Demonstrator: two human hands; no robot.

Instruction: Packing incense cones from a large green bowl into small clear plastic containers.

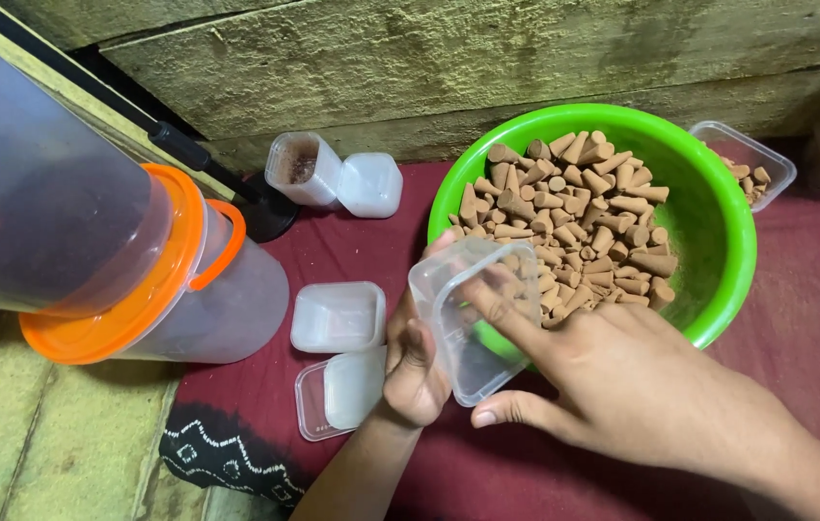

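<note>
While left hand tilts clear tub, green bowl crowds behind.

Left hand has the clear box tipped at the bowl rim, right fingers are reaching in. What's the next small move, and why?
Probably pinch a few cones with the right hand and drop them into the box: the left hand holds it open toward the bowl, and it looks nearly empty.
</note>
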